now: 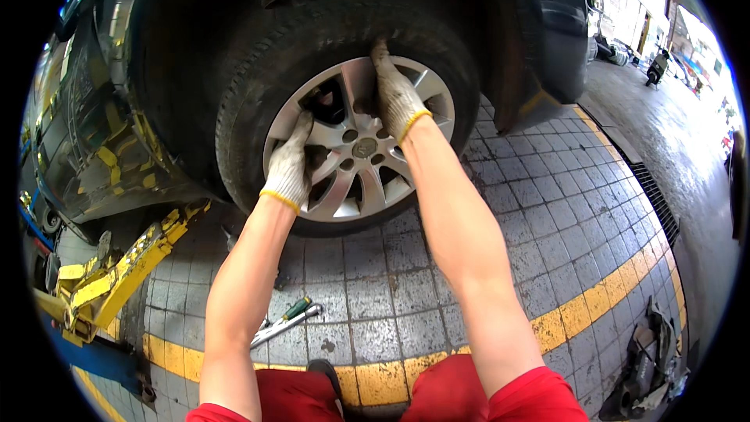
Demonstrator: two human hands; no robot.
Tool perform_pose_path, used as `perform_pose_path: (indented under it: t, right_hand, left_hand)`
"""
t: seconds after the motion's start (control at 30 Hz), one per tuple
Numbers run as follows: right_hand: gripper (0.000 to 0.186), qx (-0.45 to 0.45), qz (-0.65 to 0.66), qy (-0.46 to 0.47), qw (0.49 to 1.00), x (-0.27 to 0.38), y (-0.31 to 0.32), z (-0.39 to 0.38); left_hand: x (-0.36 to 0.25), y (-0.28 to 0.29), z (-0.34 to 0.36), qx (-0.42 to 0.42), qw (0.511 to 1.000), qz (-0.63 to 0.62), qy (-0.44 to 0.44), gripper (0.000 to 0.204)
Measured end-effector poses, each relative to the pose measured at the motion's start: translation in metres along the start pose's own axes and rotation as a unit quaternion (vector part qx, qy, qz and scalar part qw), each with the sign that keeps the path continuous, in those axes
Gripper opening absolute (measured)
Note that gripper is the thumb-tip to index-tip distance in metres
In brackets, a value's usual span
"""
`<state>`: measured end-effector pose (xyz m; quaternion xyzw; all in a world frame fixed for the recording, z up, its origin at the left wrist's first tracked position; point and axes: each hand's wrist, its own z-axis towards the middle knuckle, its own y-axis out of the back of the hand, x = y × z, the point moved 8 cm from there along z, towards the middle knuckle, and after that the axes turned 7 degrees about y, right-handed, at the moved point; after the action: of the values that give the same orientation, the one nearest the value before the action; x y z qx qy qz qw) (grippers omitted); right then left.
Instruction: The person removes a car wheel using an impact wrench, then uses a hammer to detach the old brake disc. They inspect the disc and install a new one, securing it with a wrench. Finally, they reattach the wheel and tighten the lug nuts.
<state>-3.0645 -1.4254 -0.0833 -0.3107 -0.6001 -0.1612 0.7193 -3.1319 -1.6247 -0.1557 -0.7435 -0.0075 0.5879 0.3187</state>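
Observation:
A car wheel with a silver multi-spoke alloy rim (341, 187) and a black tyre (244, 121) stands upright in the wheel arch. My left hand (290, 162), in a white knit glove with a yellow cuff, grips the rim's left side, its fingers reaching between spokes. Higher up on the right, my right hand (397, 94), in a matching glove, holds the wheel near the rim's upper edge, one digit lying up along the tyre's sidewall. The remaining fingers of both hands are partly hidden. Open bolt holes ring the centre cap (364, 148).
A yellow lift arm (129, 270) rises at left beside the dark car body (94, 164). Below my left forearm lie a green-handled tool (298, 308) and a long silver tool (286, 327) on the tiled floor (367, 281). Dark scrap parts (647, 359) lie lower right; a drain grate (655, 199) runs beyond.

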Motion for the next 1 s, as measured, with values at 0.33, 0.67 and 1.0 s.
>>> perform_pose_path:
  t: [0.33, 0.67, 1.0]
  right_hand:
    - [0.086, 0.009, 0.154, 0.055, 0.987, -0.215, 0.185, -0.256]
    - [0.085, -0.092, 0.173, 0.110, 0.974, -0.086, 0.268, -0.308]
    - [0.075, -0.317, -0.320, 0.133, 0.883, -0.125, 0.430, -0.443]
  left_hand:
    - [0.232, 0.094, -0.247, -0.128, 0.736, 0.625, -0.225, 0.037]
    - [0.191, -0.068, -0.279, 0.098, 0.899, 0.419, -0.077, 0.036]
    - [0.233, -0.178, -0.347, 0.312, 0.678, 0.635, -0.200, 0.046]
